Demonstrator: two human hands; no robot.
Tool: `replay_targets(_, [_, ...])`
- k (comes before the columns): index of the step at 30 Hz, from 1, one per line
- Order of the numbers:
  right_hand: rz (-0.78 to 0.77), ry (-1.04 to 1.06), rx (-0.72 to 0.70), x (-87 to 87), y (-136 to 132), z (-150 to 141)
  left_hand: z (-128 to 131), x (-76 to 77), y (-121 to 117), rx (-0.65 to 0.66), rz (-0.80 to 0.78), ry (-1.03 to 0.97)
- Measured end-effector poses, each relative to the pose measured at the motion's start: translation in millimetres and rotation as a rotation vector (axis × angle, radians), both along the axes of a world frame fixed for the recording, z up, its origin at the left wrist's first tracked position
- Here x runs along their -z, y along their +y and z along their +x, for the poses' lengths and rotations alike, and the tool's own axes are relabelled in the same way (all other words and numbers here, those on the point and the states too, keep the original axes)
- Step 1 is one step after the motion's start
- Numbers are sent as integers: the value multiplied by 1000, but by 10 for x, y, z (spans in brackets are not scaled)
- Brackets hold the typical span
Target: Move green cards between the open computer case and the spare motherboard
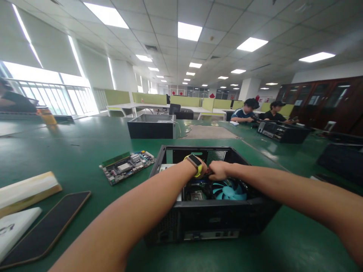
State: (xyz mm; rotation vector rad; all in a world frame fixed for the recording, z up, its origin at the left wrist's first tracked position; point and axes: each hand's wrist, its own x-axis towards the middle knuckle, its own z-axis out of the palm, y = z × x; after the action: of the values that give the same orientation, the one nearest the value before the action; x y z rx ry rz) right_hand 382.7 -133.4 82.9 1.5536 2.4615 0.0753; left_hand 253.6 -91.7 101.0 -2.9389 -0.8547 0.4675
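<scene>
Both hands, left [202,169] and right [219,170], meet inside computer case [215,211]; finger opening and grip unclear. Cyan fan [229,190] just below right hand. Risk: a sideways slip could knock its blades; blind pulling could strain hidden parts.

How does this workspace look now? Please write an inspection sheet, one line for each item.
Surface: green table, with a pale patch beyond the black case.
Job's things: black case open, blue fan inside; circuit board on its left.
Clutter: phone, white item and pale packet at left.
Hands: left hand and right hand close together inside the case; grip hidden.
Cables: thin pale cord by the second case; inside the black case, unclear.
Surroundings: people sitting at right.
</scene>
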Motion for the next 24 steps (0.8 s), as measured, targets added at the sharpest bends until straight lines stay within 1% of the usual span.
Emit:
replay_targets(3, [8, -56, -45, -17, 17, -17, -26, 23, -37, -10, -28, 132])
replay_targets(6, [2, -83, -72, -31, 33, -27, -65, 4, -41, -20, -51, 220])
replay_targets(10, [10, -106, -41, -36, 63, 10, -85, -22, -21, -46, -85, 312])
replay_targets(15, [75, -79, -30, -3, 107, 31, -67, -38, -23, -45, -122, 357])
replay_targets(19, [38, -58, -68, 52, 139, 39, -71, -56, -39, -47, -150, 375])
replay_targets(24, [-16, -70, -73, 71, 145, 43, -84, -96, -58, -52, -186, 392])
